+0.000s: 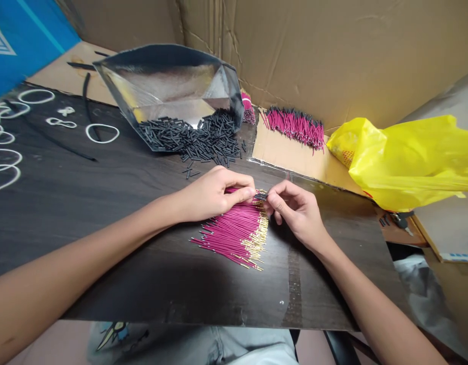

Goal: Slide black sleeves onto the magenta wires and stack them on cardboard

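Observation:
My left hand [228,192] is closed, thumb against fingers, at the upper end of a spread of pink wires [234,228] with gold tips. It grips some of these wires near their gold ends. Facing it, my right hand [290,205] pinches a short black tube piece [261,195] between thumb and forefinger, where it meets the gold tips. How far the tube sits over a wire is too small to tell. Many more short black tubes [195,137] spill from an open foil-lined bag [169,66] behind my hands.
White rubber bands [102,133] and longer black tubing [85,96] lie at the left. Behind, pink wires with black ends [294,126] rest on a cardboard piece [279,149], beside a banded bundle [248,107]. A yellow plastic bag [408,157] and keys [403,222] are at the right.

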Motion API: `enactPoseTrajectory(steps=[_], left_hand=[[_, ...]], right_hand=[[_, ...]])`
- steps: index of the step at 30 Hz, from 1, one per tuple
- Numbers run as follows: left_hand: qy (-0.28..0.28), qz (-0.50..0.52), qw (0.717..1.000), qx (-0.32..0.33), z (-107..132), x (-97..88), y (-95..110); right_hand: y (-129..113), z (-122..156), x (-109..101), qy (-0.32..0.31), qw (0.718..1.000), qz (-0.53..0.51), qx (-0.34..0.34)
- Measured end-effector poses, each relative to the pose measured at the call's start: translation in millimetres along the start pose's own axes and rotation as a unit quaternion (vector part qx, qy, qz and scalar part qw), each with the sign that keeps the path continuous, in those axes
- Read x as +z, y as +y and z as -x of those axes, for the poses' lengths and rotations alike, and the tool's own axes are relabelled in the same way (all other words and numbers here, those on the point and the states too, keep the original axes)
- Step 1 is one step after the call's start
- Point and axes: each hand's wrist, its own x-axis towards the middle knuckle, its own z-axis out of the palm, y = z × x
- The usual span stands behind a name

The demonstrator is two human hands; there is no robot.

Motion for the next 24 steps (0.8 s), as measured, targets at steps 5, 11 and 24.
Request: enactPoseTrajectory(steps=[5,11,24], left_hand=[[0.001,-0.024,1.0,0.009,1,0.6,-1],[0.004,-0.038,0.999,0.005,1,3.2,-2],[0.151,-0.076,0.986,-0.003,1,-6.3,-8]], right_hand=[[0,1,2,0.038,0.998,0.039,-0.019],[-2,4,3,0.061,0.991,0.115,-0.029],[7,-2,-1,0.072,0.991,0.107,-0.041]])
